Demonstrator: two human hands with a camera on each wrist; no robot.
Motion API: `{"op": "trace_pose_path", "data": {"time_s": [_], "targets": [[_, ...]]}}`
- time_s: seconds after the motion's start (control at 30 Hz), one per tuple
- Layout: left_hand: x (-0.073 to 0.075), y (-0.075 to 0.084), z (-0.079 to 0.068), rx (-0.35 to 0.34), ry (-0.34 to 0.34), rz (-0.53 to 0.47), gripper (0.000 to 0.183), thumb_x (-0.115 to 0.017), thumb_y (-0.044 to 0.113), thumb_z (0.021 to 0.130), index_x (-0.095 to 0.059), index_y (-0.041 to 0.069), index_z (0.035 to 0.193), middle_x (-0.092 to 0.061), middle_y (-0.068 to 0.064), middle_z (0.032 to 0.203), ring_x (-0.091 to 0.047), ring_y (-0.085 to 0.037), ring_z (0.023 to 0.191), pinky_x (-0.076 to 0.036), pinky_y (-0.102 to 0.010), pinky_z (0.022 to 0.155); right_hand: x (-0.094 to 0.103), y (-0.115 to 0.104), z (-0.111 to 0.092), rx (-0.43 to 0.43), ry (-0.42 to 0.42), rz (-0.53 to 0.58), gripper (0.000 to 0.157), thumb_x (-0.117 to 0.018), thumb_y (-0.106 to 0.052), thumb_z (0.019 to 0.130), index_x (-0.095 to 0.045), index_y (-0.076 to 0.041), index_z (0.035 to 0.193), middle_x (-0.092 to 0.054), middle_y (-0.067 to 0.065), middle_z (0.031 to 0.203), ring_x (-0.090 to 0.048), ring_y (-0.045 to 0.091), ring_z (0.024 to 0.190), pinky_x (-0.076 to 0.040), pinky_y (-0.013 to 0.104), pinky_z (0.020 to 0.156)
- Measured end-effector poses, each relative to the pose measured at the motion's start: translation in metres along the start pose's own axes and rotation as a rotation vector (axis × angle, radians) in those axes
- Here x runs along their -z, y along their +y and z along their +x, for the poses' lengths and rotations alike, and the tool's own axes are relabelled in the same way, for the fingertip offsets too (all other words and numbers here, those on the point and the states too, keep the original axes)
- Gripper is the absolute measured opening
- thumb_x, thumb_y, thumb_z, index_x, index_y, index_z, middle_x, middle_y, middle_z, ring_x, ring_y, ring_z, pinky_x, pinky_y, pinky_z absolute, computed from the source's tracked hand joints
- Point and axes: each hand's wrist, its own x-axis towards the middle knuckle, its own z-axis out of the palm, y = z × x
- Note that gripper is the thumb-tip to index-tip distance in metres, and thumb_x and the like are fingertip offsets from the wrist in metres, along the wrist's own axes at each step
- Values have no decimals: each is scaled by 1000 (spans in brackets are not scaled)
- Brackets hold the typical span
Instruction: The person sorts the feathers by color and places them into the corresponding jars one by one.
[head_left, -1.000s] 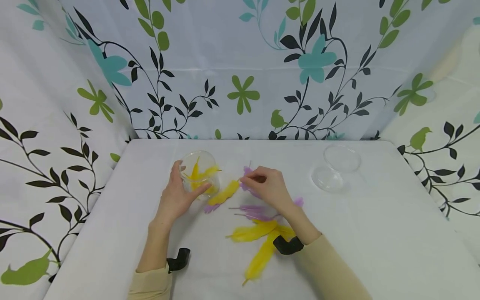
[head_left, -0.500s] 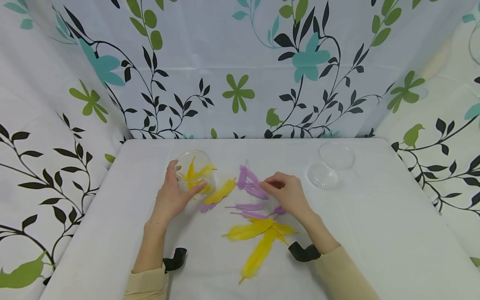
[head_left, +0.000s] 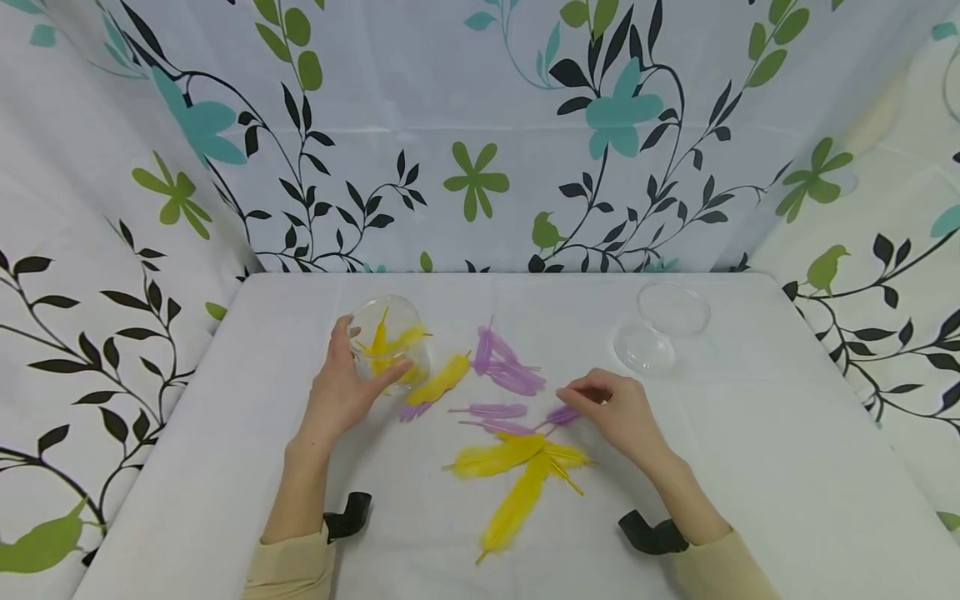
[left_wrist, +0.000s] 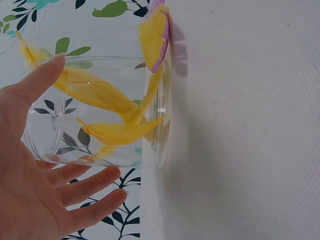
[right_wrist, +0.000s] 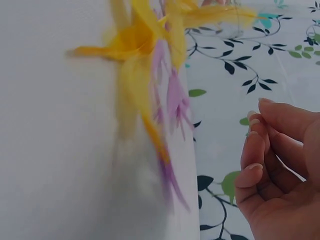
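My left hand (head_left: 341, 387) holds a clear jar (left_wrist: 37, 135) with several yellow feathers (left_wrist: 100, 95) inside, thumb on one side and fingers along the other. Beside the jar, a yellow feather (head_left: 442, 379) lies over a purple feather (head_left: 414, 412). My right hand (head_left: 611, 408) hovers above the table to the right, just over a dark purple feather (head_left: 561, 414) that it partly covers in the head view. Its fingers are curled, and the thumb tip meets the index finger with nothing between them, as the right wrist view shows.
Several purple feathers (head_left: 513, 375) lie mid-table, and more yellow feathers (head_left: 517, 508) spread nearer the front. A second clear jar (head_left: 645, 348) stands at the back right of the white-covered table (head_left: 787, 467). A leaf-patterned curtain (head_left: 360, 83) surrounds the table.
My right hand has moved right and toward me, away from the yellow feather's tip beside the jar and past the purple feathers. The left hand keeps its hold on the jar.
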Motion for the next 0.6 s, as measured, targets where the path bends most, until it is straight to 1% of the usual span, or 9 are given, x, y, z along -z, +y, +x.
{"op": "trace_pose_path", "data": {"time_s": [0.2,0.43,0.6], "targets": [[2,1,0,4,-1,-2,117,-69,69,80,1,18,159,-26,-17,162,-40,-51,136,-37,-69,105,8,15,-19,-22,7,-33,5,-76,-29,90,-77,-24,91,-70,-9,81,-61,10,75,-52,21,68],[2,1,0,13,-12,-5,117,-68,70,80,2,20,159,-26,-16,163,-39,-51,137,-37,-69,105,14,25,-38,-71,6,-64,4,-76,-30,89,-77,-26,89,-69,-13,79,-61,7,74,-51,21,67],[0,1,1,10,-8,-4,116,-69,69,81,2,20,159,-26,-15,163,-40,-51,136,-37,-69,106,19,31,-48,-75,-33,-71,4,-78,-28,88,-77,-24,89,-70,-13,81,-63,6,74,-53,22,68]]}}
